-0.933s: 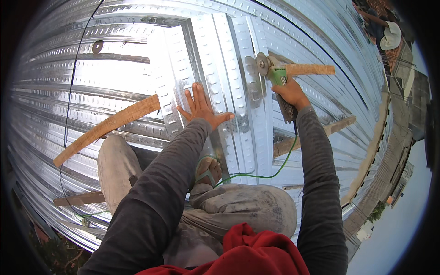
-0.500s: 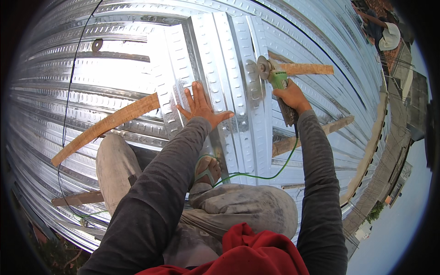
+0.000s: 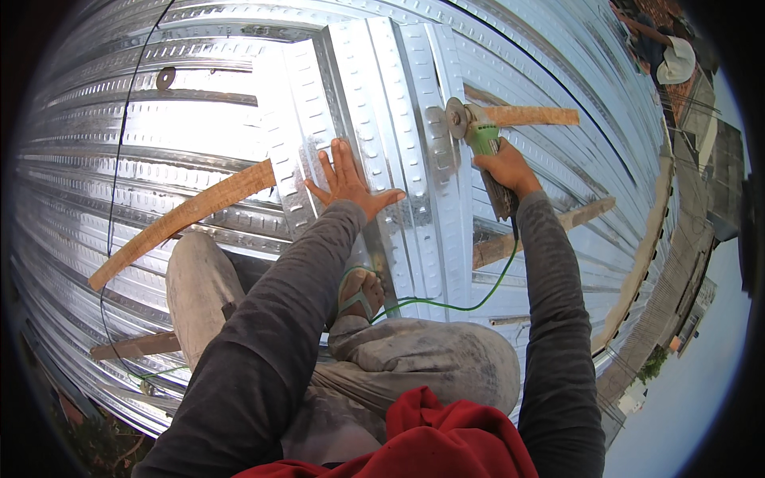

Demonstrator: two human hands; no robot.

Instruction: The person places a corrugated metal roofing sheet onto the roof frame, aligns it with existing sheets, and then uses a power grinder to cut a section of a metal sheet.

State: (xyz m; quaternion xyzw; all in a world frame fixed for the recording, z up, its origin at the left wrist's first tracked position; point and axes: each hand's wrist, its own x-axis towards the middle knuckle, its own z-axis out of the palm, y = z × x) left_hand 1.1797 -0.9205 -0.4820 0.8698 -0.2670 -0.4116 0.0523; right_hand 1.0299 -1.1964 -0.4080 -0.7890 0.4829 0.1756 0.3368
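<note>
A ribbed, shiny metal decking sheet lies across wooden battens in front of me. My left hand rests flat on it with the fingers spread. In my right hand is a green angle grinder, gripped round its body. Its cutting disc is at the sheet's right edge; whether it touches the metal I cannot tell. From the grinder's rear a green cord loops back toward my sandalled foot, which is at the sheet's near end.
Wooden battens stick out on both sides of the sheet, above more ribbed decking. A loose disc lies at the far left, near a black cable. Another person is at the far right, near the roof edge.
The view has shifted very slightly. Both hands, the grinder and the sheet keep nearly the same places.
</note>
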